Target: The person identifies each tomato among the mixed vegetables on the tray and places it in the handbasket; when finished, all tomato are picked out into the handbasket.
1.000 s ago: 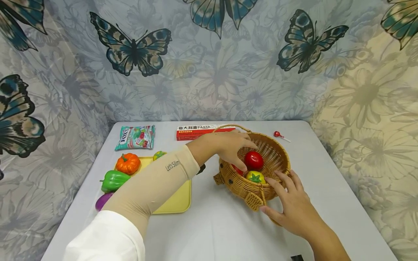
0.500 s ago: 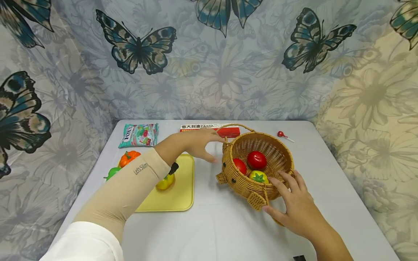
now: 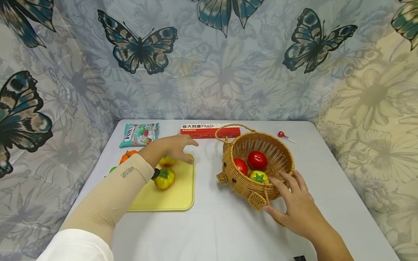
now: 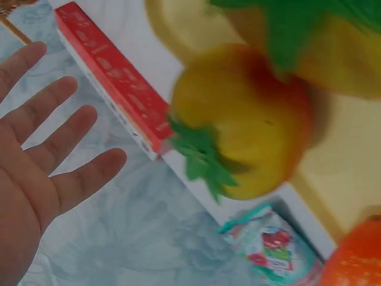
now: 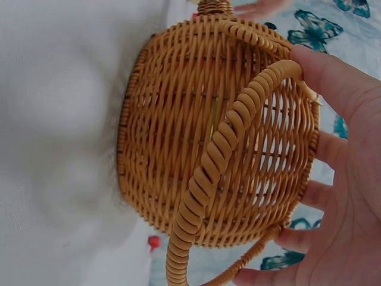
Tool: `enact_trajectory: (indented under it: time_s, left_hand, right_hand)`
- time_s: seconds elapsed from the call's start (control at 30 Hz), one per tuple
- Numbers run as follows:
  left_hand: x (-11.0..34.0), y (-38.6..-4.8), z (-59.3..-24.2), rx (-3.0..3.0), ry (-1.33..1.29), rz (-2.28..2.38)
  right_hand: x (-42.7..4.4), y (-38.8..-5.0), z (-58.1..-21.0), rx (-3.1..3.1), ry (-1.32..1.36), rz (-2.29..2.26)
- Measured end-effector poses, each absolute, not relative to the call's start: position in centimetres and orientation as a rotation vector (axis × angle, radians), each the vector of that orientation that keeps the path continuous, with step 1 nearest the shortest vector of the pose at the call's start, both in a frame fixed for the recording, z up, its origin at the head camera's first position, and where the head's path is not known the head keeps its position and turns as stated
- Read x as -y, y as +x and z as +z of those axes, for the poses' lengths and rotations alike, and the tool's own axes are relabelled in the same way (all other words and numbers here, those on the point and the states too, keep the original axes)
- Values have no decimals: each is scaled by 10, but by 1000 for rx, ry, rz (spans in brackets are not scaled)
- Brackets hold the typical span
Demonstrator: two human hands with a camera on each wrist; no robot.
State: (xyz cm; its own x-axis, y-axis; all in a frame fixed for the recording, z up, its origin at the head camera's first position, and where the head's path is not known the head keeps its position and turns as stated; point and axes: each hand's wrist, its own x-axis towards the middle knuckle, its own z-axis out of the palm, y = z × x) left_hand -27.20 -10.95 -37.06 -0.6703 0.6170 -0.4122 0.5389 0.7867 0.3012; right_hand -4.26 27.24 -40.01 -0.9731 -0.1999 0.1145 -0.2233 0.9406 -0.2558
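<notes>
Toward three o'clock on the white table (image 3: 215,224) stood a wicker basket (image 3: 243,186), upright, its handle arching out toward ten o'clock. Inside it lay two red fruits (image 3: 257,160) and, at six o'clock in the opening, a yellow fruit (image 3: 259,177) with a green leaf star. From between four and five o'clock the right hand (image 3: 295,208) rested on the basket, spread wide, its fingers over the rim and its thumb by the base of a handle.

Between nine and ten o'clock from the basket, the left hand (image 3: 174,148) hung over the far edge of a yellow tray (image 3: 181,197), fingers wide apart and holding nothing. Just beside it on the tray sat two yellow-red fruits (image 3: 164,178), both apart from the fingers; the left wrist view showed green leaves on them.

At ten o'clock from the tray showed an orange vegetable (image 3: 127,156), partly hidden by the sleeve, and at eleven a teal snack bag (image 3: 140,135). A red pasta box (image 3: 210,132) lay at ten o'clock from the basket, a red lollipop (image 3: 281,134) between one and two.
</notes>
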Motion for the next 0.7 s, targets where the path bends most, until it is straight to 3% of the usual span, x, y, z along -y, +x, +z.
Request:
enact_trajectory:
  time_s: [0.7]
  left_hand:
    - [166, -276, -399, -2489, 729, 212]
  right_hand:
    - [-272, -42, -398, 2988, 361, 434]
